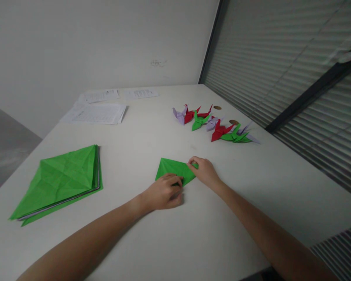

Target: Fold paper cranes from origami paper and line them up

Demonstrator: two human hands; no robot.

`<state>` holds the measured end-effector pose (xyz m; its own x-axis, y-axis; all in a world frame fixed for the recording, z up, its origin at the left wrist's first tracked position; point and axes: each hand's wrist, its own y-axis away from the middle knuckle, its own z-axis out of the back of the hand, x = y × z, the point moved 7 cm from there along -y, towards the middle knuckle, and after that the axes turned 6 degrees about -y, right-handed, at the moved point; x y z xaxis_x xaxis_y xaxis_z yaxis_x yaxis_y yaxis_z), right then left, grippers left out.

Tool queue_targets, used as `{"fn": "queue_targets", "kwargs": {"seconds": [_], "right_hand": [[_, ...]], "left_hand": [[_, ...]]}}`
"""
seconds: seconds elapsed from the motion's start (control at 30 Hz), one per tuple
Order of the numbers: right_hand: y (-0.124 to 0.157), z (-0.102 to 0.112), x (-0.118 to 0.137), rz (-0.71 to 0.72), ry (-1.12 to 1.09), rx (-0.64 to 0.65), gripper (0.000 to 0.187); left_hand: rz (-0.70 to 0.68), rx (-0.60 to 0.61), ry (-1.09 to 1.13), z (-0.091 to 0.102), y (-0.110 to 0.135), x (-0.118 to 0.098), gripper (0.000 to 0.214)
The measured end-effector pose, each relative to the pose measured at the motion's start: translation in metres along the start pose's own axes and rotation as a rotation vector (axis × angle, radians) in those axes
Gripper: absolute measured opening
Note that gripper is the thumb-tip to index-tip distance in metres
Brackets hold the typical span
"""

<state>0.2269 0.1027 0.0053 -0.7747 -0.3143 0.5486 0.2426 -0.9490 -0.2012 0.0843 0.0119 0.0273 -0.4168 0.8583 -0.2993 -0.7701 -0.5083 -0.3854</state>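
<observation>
A folded piece of green origami paper (pixel 173 167) lies flat on the white table in front of me. My left hand (pixel 165 191) rests on its near edge with the fingers curled, pressing the paper down; its fingertips are partly hidden. At the paper's right corner, my right hand (pixel 204 170) pinches the tip between thumb and fingers. To the left lies a stack of creased green paper sheets (pixel 66 171), with darker and pale layers showing along its edge.
Several folded paper cranes in red (pixel 220 130), green (pixel 199 121) and lilac (pixel 179 116) stand at the back right, near two round holes (pixel 234 122) in the table. Printed papers (pixel 101 113) lie at the back left. Window blinds (pixel 280 66) border the right side.
</observation>
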Motion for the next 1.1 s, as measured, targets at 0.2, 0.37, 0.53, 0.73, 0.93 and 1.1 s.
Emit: {"fn": "queue_targets", "kwargs": {"seconds": [0.2,0.37,0.53,0.73,0.93,1.1], "right_hand": [[0.0,0.001,0.0,-0.015,0.022,-0.019,0.009],[0.0,0.001,0.0,-0.027,0.033,-0.017,0.009],[0.0,0.002,0.001,-0.036,0.021,-0.022,0.011],[0.0,0.002,0.002,-0.035,0.012,-0.006,0.01],[-0.001,0.003,0.002,-0.031,0.008,-0.002,0.009],[-0.001,0.003,0.002,-0.027,0.001,-0.006,0.01]], "left_hand": [[0.004,0.014,0.013,0.001,-0.001,0.001,0.014],[0.006,0.016,0.029,0.001,-0.002,0.0,0.014],[0.017,0.015,0.049,0.0,-0.002,0.002,0.013],[0.186,-0.085,0.31,0.003,-0.001,0.02,0.02],[0.24,-0.085,0.338,0.002,-0.003,0.026,0.038],[0.139,0.001,0.202,0.0,-0.003,0.015,0.031]]}}
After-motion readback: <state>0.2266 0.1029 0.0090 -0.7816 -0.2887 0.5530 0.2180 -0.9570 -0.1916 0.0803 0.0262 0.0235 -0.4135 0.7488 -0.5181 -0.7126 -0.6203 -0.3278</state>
